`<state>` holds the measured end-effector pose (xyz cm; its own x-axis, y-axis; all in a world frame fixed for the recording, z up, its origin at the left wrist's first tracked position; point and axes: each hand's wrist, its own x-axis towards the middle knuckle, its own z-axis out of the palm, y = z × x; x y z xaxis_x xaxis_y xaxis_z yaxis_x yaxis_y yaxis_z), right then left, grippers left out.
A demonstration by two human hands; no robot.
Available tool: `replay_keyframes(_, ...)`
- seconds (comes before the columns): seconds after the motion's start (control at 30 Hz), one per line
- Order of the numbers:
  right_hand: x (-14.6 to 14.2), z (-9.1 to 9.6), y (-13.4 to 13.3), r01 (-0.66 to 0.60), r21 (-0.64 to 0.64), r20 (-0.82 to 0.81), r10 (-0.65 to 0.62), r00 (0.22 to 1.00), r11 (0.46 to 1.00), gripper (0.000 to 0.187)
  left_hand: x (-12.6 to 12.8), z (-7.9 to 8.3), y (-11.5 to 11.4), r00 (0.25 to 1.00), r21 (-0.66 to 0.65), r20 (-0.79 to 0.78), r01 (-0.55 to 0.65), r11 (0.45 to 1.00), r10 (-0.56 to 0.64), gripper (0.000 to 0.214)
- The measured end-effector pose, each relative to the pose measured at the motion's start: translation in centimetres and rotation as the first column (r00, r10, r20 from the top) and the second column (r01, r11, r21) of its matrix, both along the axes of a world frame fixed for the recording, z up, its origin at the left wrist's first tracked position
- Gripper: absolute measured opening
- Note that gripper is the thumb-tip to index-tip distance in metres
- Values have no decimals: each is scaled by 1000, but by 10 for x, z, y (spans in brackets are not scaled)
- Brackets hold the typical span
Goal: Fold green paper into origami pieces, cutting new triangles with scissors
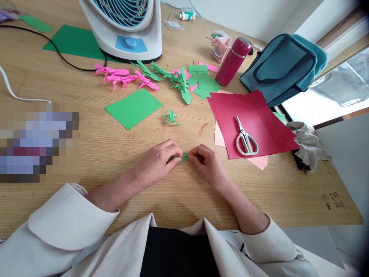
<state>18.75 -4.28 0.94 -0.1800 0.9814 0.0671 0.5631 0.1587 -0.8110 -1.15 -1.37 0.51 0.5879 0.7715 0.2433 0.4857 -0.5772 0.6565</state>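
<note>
Folded green paper [183,157] sits between my two hands, either on the wood table [173,196] or just above it; from my end of the feed I can't tell which. My left hand [162,156] is at its nine o'clock, thumb and forefinger pinched on it; my right hand [207,163] is at three o'clock, fingertips closed on the opposite end. What I can see is a small, narrow piece in bright green with layered edges; the fingers cover much of the rest. Reading the clock from that piece, I have a small green figure [171,116] with spread legs near twelve, green sheets [133,108] at ten, and scissors [243,133] resting on red sheets [256,119] between two and three. For containers, I see a pink holder [220,52] near one o'clock, its contents too small for me to make out, a magenta flask [232,63] just beside it, lid on, and a teal bag [284,69] at two, its inside hidden from me.
</note>
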Motion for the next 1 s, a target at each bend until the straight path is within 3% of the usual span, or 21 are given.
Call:
replay_keyframes(0.2, 0, 2, -2, -35, 23, 76, 33, 997, 999, 13, 0, -1, -3, 985, 248, -163, 102, 963, -62, 17)
replay_keyframes(0.33, 0, 1, -1, -32, 50, 98, 27, 995, 998, 17, -1, -1, -11, 947, 363, -317, 167, 917, -48, 22)
replay_keyframes(0.43, 0, 0, 0, -28, 49, 111, 22, 994, 998, 18, -5, -1, -19, 944, 420, -329, 181, 890, -37, 24)
replay_keyframes(0.6, 1, 3, 3, -26, 9, 143, 25, 989, 1000, 17, -13, 0, -28, 932, 472, -358, 228, 852, -51, 30)
replay_keyframes(1.0, 5, 3, 14, -32, -83, 112, 41, 993, 996, 12, -18, -2, -29, 913, 467, -400, 282, 838, -85, 33)
